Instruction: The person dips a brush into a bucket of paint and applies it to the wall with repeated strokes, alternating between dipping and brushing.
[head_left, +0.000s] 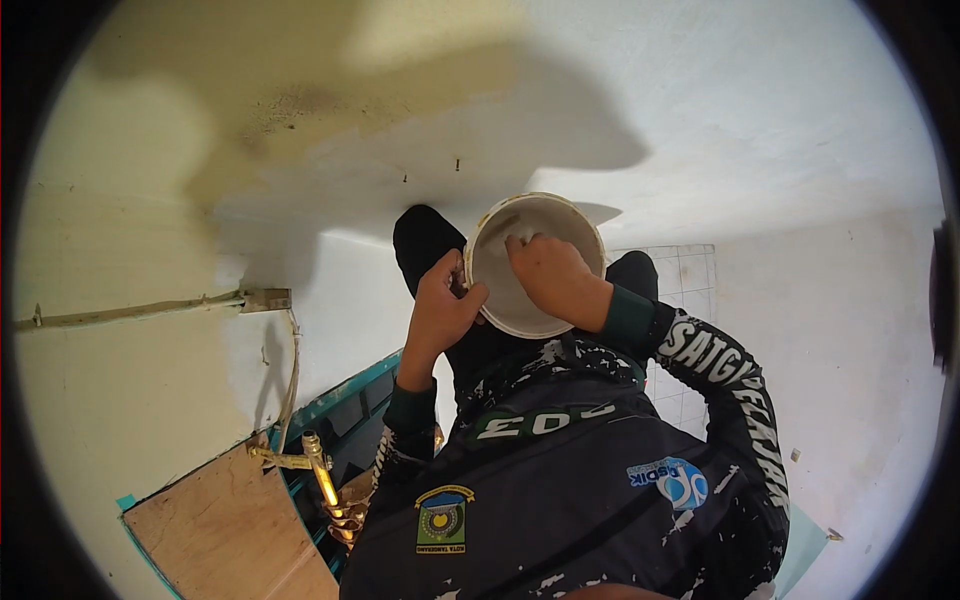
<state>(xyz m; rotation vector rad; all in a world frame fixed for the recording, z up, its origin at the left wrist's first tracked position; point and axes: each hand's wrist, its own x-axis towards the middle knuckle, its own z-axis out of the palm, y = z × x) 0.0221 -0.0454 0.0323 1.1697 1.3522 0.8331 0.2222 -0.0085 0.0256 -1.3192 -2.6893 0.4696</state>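
A round, whitish bucket [492, 270] sits tilted between my knees, its open mouth facing me and its rim stained. My left hand [445, 308] grips the bucket's left rim, with the thumb on the near side and the fingers around the edge. Inside the mouth is my right hand [555, 272], fingers curled together. A small white patch [524, 230] shows by those fingertips; I cannot make out whether it is something held or residue in the bucket. Much of the inside lies in shade or behind the right hand.
A wall [560, 90] with yellowish and white patches stands ahead, with two nails [458, 165] sticking out. On the left are a junction box [268, 299] with a cable, a wooden panel [220, 520] and a shiny brass-coloured pipe-like piece [322, 475]. Floor tiles [690, 290] show at right.
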